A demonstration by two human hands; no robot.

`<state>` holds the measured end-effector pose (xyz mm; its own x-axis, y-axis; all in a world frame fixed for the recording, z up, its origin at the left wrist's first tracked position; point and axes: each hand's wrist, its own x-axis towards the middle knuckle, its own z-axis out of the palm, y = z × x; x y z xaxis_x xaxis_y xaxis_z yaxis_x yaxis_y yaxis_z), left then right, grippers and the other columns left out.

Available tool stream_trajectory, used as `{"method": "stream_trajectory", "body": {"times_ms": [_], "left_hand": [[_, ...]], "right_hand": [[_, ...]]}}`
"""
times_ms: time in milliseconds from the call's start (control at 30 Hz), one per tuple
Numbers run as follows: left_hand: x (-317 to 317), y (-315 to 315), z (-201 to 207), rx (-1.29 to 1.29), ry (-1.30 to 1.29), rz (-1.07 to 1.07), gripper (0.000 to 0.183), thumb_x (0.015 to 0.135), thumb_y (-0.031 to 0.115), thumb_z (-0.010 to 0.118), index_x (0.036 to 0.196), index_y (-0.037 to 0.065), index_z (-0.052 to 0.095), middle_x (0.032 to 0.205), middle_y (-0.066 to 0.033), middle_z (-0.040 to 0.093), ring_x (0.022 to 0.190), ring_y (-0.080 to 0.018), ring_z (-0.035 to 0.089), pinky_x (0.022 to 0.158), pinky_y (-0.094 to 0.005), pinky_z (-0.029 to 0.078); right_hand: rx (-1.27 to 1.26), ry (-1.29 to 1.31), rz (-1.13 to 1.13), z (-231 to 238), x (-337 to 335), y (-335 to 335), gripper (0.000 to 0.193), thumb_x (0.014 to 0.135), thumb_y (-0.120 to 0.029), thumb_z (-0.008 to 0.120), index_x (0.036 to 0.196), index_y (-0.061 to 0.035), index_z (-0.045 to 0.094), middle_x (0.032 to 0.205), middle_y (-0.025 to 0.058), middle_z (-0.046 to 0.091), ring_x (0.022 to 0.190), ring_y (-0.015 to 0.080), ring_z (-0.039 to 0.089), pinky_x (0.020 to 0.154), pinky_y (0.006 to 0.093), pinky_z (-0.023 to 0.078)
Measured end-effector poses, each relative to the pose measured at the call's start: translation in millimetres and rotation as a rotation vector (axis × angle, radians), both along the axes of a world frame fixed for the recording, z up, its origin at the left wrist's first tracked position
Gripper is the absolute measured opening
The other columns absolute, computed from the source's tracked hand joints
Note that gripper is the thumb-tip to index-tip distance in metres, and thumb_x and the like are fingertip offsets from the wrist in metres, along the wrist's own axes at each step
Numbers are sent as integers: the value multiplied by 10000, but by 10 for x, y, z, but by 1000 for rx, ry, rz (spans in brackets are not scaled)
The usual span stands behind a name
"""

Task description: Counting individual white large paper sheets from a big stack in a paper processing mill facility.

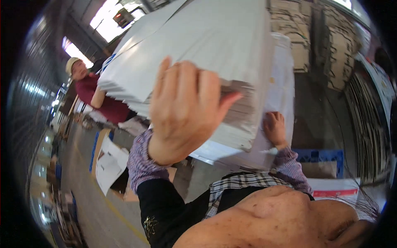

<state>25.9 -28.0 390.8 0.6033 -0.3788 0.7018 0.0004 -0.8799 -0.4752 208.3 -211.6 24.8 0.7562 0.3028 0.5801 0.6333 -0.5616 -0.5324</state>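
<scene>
A thick stack of large white sheets (206, 37) fills the upper middle, its layered edges fanned at the left and grey-brown near the corner. My left hand (184, 107) is closed over its near edge, back of the hand up. The fingers reach onto the top and the thumb points right along the sheet edges. What the fingertips press against is partly hidden. Below and to the right lies another white pile (283, 82). My right hand (275, 129) lies on it, fingers slightly bent and apart, holding nothing.
Across the stack at the left, a person in a dark red shirt (105, 103) touches its far side. A carton with white sheets (111, 161) stands at lower left. A blue pallet (320, 159) sits right. Brown cardboard piles (343, 53) and stacked boards (370, 120) line the right.
</scene>
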Motion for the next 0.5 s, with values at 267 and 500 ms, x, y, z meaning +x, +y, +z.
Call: {"method": "stream_trajectory", "body": {"times_ms": [267,500], "left_hand": [[-235,199,38,-79,77,-135,471,717,270,869,1045,6,659,1068,-149,664,974,-341,655,979,-489,512],[-445,632,123,-72,-10,-249,336,730,126,826,1009,35,663,1030,-130,643,939,-346,650,759,-402,550]], "right_hand": [[-32,-35,38,-116,-4,-12,370,828,-113,678,1188,-59,609,1148,154,578,1125,371,533,1016,472,403],[-78,-19,14,-111,11,-63,341,865,-150,664,1192,-66,614,1154,158,578,1122,371,534,1023,479,395]]}}
